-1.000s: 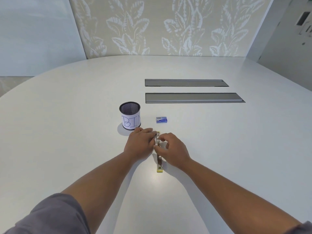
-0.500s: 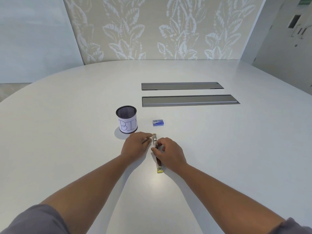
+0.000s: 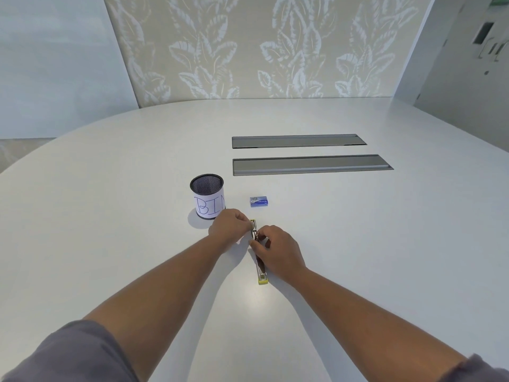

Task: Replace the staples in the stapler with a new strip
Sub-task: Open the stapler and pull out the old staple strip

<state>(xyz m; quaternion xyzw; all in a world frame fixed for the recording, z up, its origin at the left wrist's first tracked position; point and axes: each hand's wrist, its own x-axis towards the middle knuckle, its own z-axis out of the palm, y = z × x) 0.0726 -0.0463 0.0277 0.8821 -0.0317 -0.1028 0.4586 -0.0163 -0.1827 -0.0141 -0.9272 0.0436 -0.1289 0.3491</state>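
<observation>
While the slim metal stapler with a yellow end (image 3: 260,264) lies opened flat on the white table (image 3: 358,244), left hand (image 3: 228,230) and right hand (image 3: 278,250) pinch its far end (old staples coming out, I judge). Next: small blue staple box (image 3: 259,201), just beyond.

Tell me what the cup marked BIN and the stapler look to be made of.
Cup: black wire mesh, likely metal, see-through weave; white paper label wrapped around it.
Stapler: shiny silver metal, glinting, with a yellow, probably plastic, near end.
</observation>
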